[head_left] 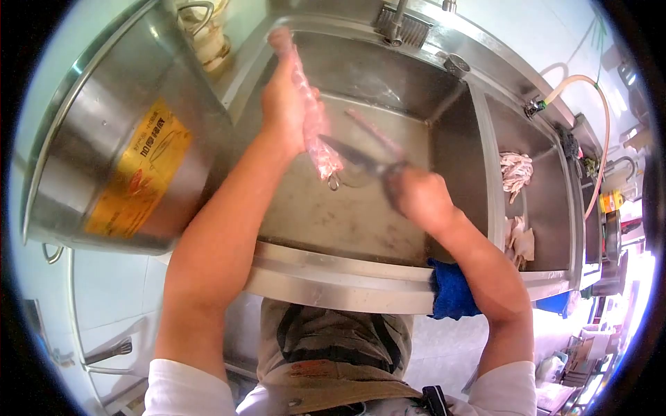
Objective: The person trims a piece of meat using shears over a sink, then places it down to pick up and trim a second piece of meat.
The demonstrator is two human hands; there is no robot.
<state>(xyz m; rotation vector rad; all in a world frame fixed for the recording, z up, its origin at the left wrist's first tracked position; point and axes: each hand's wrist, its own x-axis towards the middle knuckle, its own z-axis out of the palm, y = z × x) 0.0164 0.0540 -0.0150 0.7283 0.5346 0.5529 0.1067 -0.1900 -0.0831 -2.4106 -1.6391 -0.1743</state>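
Observation:
A long pink piece of raw meat (312,118) slants over the left part of a steel sink (347,229). My left hand (283,107) is wrapped round its upper half. At its lower end a small metal ring (334,182) shows. My right hand (423,197), slightly blurred, is closed round the handle of a knife (350,158). The blade points left, its tip at the lower part of the meat. Beyond the blade, another thin pink strip (371,128) is in view; what it rests on is unclear.
A large steel pot (208,125) with a yellow label stands at the left. The right basin holds pale meat pieces (515,172). A blue cloth (452,290) hangs over the sink's front edge. A faucet (395,28) and a hose (602,118) are behind and right.

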